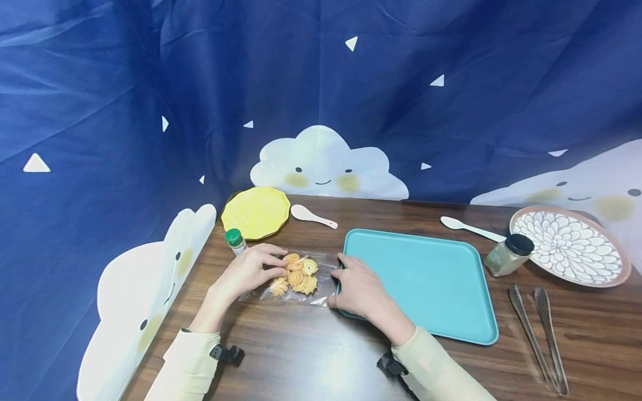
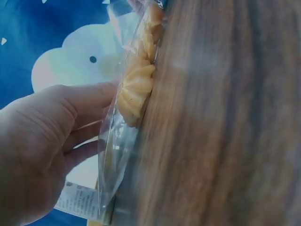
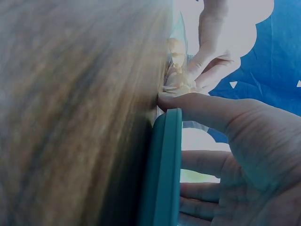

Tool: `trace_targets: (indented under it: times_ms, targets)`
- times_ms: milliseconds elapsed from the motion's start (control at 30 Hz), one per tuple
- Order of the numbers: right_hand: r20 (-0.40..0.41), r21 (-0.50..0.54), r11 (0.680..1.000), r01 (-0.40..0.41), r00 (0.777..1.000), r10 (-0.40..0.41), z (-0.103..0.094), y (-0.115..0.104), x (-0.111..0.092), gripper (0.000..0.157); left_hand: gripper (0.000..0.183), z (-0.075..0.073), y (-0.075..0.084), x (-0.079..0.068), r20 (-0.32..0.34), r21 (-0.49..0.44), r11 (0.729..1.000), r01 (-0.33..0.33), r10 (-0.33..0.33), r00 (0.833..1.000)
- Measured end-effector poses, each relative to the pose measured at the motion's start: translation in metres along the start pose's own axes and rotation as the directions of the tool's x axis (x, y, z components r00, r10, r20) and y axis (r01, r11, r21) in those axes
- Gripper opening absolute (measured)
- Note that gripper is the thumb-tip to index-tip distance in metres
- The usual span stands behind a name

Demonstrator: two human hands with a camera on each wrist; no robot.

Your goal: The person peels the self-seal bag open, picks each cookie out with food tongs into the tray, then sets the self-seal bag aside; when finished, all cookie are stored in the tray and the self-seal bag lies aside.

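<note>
A clear plastic bag of several piped butter cookies point(image 1: 301, 277) lies flat on the table. My left hand point(image 1: 252, 269) rests on the bag's left part, fingers fairly straight. In the left wrist view, its thumb and fingertips touch the plastic beside a ridged cookie point(image 2: 136, 89). At the bag's right end is my right hand point(image 1: 358, 285), fingers spread, over the left edge of a turquoise tray point(image 1: 421, 284). In the right wrist view, the right thumb reaches past the tray rim point(image 3: 171, 165) to the bag's end, with the other fingers extended.
Behind the left hand stand a green-capped bottle point(image 1: 234, 239) and a yellow plate point(image 1: 256, 211), beside a white spoon point(image 1: 313, 216). Right of the tray are a black-capped jar point(image 1: 507, 256), another pale spoon point(image 1: 471, 228), a petal-patterned plate point(image 1: 572, 245) and metal tongs point(image 1: 539, 340).
</note>
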State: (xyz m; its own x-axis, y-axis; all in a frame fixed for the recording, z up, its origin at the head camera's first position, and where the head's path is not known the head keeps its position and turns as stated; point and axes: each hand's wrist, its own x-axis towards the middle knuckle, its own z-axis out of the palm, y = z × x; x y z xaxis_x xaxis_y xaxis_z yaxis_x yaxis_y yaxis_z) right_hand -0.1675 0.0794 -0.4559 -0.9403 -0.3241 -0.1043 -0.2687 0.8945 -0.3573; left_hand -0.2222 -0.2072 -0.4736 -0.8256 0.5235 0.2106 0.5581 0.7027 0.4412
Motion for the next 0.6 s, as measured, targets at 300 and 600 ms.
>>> trace_targets:
  times_ms: [300, 600]
  targets:
    - [-0.001, 0.008, 1.000, 0.013, 1.000, -0.013, 0.002, 0.003, 0.000, 0.065, 0.014, 0.004, -0.006, -0.008, -0.129, -0.094, 0.995, -0.017, 0.005, 0.992]
    - [-0.001, 0.003, 1.000, 0.029, 1.000, -0.029, 0.000, 0.005, 0.000, 0.065, 0.012, 0.007, -0.002, -0.011, -0.181, -0.121, 0.992, -0.039, 0.017, 0.983]
